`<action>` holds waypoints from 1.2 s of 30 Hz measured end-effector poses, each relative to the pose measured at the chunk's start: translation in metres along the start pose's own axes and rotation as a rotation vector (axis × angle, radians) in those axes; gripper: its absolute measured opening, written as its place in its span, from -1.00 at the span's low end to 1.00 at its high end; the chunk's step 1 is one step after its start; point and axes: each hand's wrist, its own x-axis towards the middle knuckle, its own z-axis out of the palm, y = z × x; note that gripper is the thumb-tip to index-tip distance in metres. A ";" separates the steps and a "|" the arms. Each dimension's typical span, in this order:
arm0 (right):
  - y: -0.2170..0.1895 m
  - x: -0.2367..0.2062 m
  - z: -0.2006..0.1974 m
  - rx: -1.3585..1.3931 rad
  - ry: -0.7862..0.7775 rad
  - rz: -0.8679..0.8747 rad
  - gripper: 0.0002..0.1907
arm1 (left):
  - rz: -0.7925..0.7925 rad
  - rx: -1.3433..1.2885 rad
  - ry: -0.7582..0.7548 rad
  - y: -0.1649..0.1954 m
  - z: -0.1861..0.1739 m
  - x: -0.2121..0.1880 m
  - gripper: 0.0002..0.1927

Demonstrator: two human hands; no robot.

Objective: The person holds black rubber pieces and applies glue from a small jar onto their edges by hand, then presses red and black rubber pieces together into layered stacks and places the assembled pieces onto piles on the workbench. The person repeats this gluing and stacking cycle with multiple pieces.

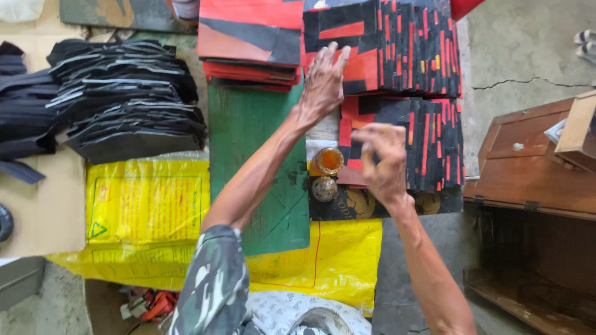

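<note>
My left hand (pixel 324 80) lies flat, fingers spread, on a stack of red and black cut pieces (pixel 397 46) at the top centre. My right hand (pixel 383 160) hovers over a nearer fanned row of black and red pieces (pixel 434 142), its fingers curled together; whether they pinch something is hidden. Just left of that hand an open jar of orange glue (pixel 328 160) stands, with its round lid (pixel 325 188) below it. A green board (pixel 257 155) lies under my left forearm.
A pile of black cut pieces (pixel 124 99) sits at the left on cardboard. Red sheets (pixel 248 37) are stacked at the top. Yellow plastic sacks (pixel 146 211) cover the floor. A brown wooden box (pixel 528 174) stands at the right, its lid open.
</note>
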 end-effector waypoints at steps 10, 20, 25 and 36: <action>-0.013 -0.020 0.004 -0.185 -0.354 -0.200 -0.68 | -0.078 0.170 0.353 -0.049 -0.200 -0.188 -0.76; -0.004 -0.019 0.008 -0.248 -0.378 -0.180 -0.65 | 0.032 0.468 0.112 -0.107 -0.227 -0.245 -0.42; 0.000 -0.018 0.008 -0.236 -0.397 -0.193 -0.65 | 0.012 0.502 0.089 -0.111 -0.222 -0.246 -0.41; 0.003 -0.013 0.007 -0.231 -0.452 -0.176 -0.68 | -0.144 0.318 0.136 -0.073 -0.253 -0.250 -0.82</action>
